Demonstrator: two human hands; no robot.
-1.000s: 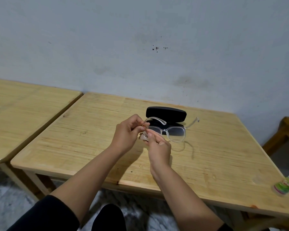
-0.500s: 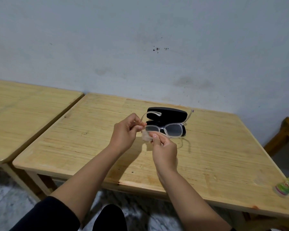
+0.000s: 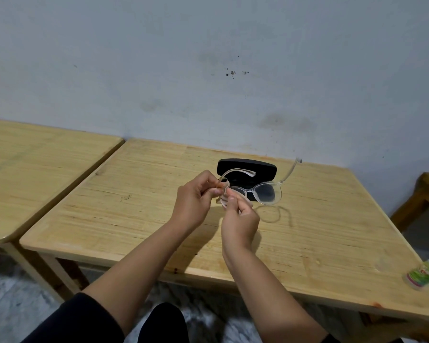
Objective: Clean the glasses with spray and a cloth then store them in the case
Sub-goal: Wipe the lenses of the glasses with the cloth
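Clear-framed glasses [image 3: 266, 193] hang in the air above the wooden table [image 3: 320, 238], temples unfolded. My left hand [image 3: 196, 199] pinches the frame's left corner by the hinge. My right hand [image 3: 238, 216] pinches the left lens between thumb and fingers; a small pale cloth seems to sit in that pinch, mostly hidden. The black glasses case [image 3: 247, 168] lies open on the table just behind the glasses. A spray bottle [image 3: 425, 274] with a green and pink label lies at the table's right edge, partly cut off by the frame.
A second wooden table [image 3: 35, 174] stands close on the left, with a narrow gap between the two. A grey wall runs right behind both. A wooden stool or chair [image 3: 421, 201] stands at the far right. My knee shows below the table's front edge.
The glasses have tilted a little, the right temple now pointing up and back. My right hand has shifted slightly left along the left lens. My left hand keeps its pinch.
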